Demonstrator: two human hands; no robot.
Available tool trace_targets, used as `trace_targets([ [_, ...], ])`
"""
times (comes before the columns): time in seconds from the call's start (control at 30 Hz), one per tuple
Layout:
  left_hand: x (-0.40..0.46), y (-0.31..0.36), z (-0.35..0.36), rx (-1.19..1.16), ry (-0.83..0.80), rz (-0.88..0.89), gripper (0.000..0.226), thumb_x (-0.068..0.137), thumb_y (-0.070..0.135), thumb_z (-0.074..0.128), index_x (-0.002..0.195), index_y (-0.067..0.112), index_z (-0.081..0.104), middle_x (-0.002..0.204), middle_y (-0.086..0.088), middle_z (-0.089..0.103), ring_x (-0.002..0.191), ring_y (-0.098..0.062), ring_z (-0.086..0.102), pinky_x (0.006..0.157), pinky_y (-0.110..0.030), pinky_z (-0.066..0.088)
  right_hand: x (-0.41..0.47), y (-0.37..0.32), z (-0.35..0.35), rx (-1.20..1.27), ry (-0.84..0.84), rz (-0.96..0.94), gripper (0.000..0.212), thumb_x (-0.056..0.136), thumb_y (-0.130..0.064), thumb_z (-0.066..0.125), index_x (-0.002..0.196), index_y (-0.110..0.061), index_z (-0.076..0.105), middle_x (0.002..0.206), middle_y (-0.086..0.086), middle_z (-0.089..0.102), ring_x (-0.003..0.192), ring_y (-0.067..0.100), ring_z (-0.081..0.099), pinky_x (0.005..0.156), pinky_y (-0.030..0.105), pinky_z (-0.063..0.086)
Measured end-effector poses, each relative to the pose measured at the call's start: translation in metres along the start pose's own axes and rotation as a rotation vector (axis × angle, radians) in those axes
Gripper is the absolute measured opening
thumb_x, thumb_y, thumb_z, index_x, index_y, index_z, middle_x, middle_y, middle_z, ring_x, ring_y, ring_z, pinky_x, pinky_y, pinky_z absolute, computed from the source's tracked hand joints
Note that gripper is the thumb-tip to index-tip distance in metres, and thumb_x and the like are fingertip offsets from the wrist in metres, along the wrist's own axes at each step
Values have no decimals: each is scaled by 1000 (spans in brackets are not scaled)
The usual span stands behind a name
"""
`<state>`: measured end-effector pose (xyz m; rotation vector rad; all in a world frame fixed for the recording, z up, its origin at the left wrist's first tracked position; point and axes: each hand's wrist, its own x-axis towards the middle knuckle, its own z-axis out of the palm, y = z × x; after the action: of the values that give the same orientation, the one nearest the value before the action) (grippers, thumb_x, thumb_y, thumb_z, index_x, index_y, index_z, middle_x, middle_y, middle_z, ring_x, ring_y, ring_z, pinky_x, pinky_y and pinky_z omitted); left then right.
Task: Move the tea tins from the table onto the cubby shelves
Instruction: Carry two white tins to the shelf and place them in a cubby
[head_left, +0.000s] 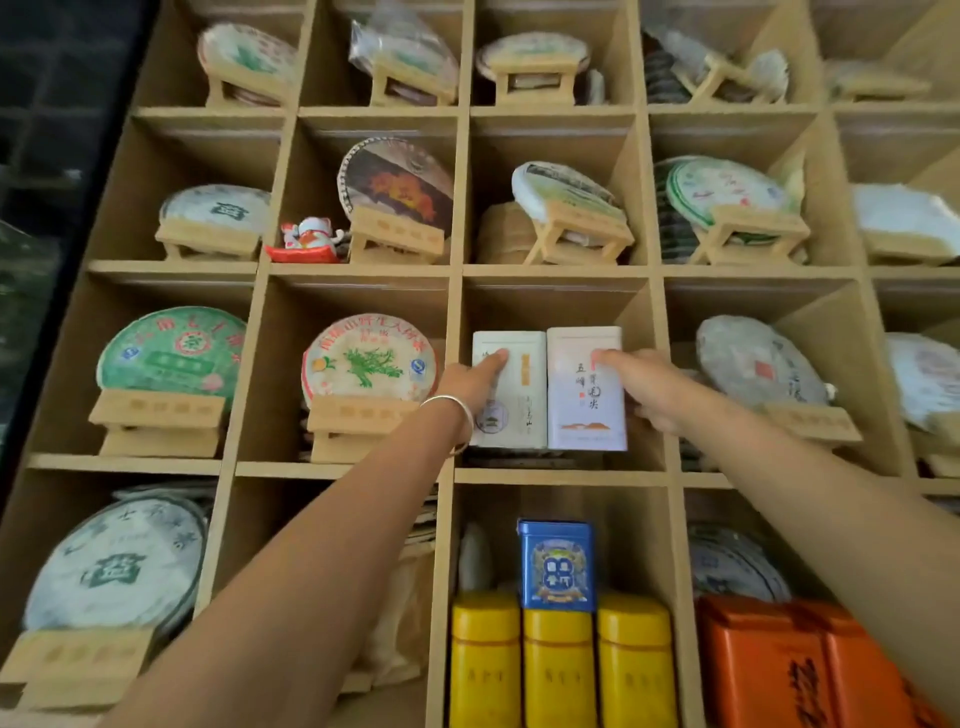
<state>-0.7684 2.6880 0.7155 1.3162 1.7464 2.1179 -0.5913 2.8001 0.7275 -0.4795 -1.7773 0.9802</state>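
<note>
Wooden cubby shelves (558, 476), mostly holding wrapped tea cakes (366, 364) on stands. Cubby directly above blue tin (557, 564): left white tin (519, 402) and right white tin (584, 402) upright, sides touching. Left hand (470, 382): forefinger straight, pressing left white tin's front. Right hand (644, 387): forefinger straight on right white tin's front; other fingers curled, contact cannot be told.

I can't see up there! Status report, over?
Left hand fingertip on white tin. Right hand fingertip on lavender tin. Both tins upright, side by side in cubby. Nothing blocking.

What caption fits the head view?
Left hand touches the white tin, right hand the lilac tin, both in one cubby.
</note>
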Motion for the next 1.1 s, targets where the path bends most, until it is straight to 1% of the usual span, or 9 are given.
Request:
trace_targets([
  [0.17, 20, -21, 13, -49, -52, 0, 58, 85, 56, 59, 121, 11, 52, 97, -6, 70, 81, -20, 70, 56, -28, 51, 20, 20, 2, 45, 12, 39, 28, 95, -34, 54, 111, -12, 61, 97, 3, 74, 83, 16, 68, 58, 29, 38],
  [0.33, 24, -35, 22, -38, -21, -14, 49, 87, 53, 58, 113, 13, 49, 86, -3, 66, 70, -17, 67, 39, -23, 48, 28, 37, 4, 56, -40, 49, 27, 97, -32, 52, 113, -11, 61, 98, 4, 74, 85, 17, 71, 60, 28, 40],
  [0.5, 29, -47, 22, 5, -32, -14, 49, 88, 56, 54, 114, 16, 46, 91, -3, 66, 78, -18, 68, 54, -26, 51, 31, 54, 8, 154, -65, 60, 31, 97, -34, 53, 116, -11, 59, 100, 7, 75, 89, 22, 73, 70, 34, 55],
  [0.67, 27, -45, 23, 47, -65, -17, 57, 89, 58, 50, 124, 13, 47, 100, -7, 69, 85, -22, 69, 69, -32, 55, 32, 62, 6, 155, -69, 39, 37, 95, -39, 55, 119, -11, 59, 103, 5, 74, 92, 21, 72, 87, 39, 55],
  [0.73, 24, -45, 23, 65, -45, -15, 58, 89, 59, 50, 124, 13, 46, 99, -6, 68, 85, -21, 68, 71, -33, 54, 28, 65, 7, 104, -62, 55, 40, 92, -42, 58, 119, -11, 56, 106, 5, 73, 92, 21, 71, 87, 39, 55],
  [0.9, 11, -55, 22, 76, -53, -24, 38, 85, 41, 66, 108, 17, 47, 106, -5, 67, 77, -13, 64, 58, -25, 46, 9, 76, 3, -183, -46, 11, 45, 87, -43, 65, 119, -14, 52, 113, 2, 69, 86, 10, 66, 62, 23, 49],
  [0.97, 6, -64, 21, 237, -58, 54, 37, 82, 30, 72, 103, 19, 45, 114, -5, 63, 83, -13, 62, 60, -22, 47, 4, 83, -1, -321, -56, -76, 44, 86, -35, 68, 121, -15, 51, 120, 1, 65, 96, 12, 64, 68, 23, 51],
  [1.03, 0, -70, 20, 421, -27, 147, 49, 80, 29, 75, 114, 14, 44, 118, -5, 59, 98, -18, 61, 71, -25, 50, -1, 86, -2, -456, -55, -132, 43, 86, -29, 69, 121, -14, 50, 125, 2, 62, 107, 17, 62, 78, 28, 53],
  [1.1, -5, -71, 18, 487, -7, 187, 55, 79, 32, 76, 119, 12, 44, 120, -6, 59, 105, -21, 60, 77, -28, 50, -3, 87, -2, -517, -44, -161, 41, 86, -25, 69, 121, -14, 50, 128, 4, 60, 110, 19, 60, 73, 24, 50],
])
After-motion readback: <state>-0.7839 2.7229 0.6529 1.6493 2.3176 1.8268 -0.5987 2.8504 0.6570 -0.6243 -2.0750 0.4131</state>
